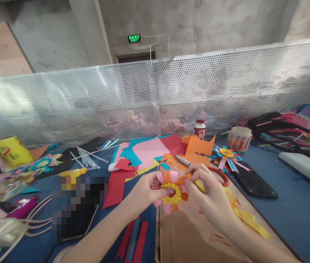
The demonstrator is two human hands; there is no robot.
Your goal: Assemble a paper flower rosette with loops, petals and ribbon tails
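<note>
With the left hand (147, 190), clasping a paper flower (173, 199) above the brown board (190, 233), likely to steady it; with the right hand (208, 190), pinching its orange petal (181, 180), perhaps to shape it. Just beyond, note scissors (181, 160), seemingly placed handy; farther, coloured paper (149, 151), then a bottle (200, 128).

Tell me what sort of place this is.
Probably a craft workspace inside a public or commercial building: coloured paper sheets lie on the table, a perforated metal panel stands behind them, and a lit green EXIT sign shows against bare concrete.
</note>
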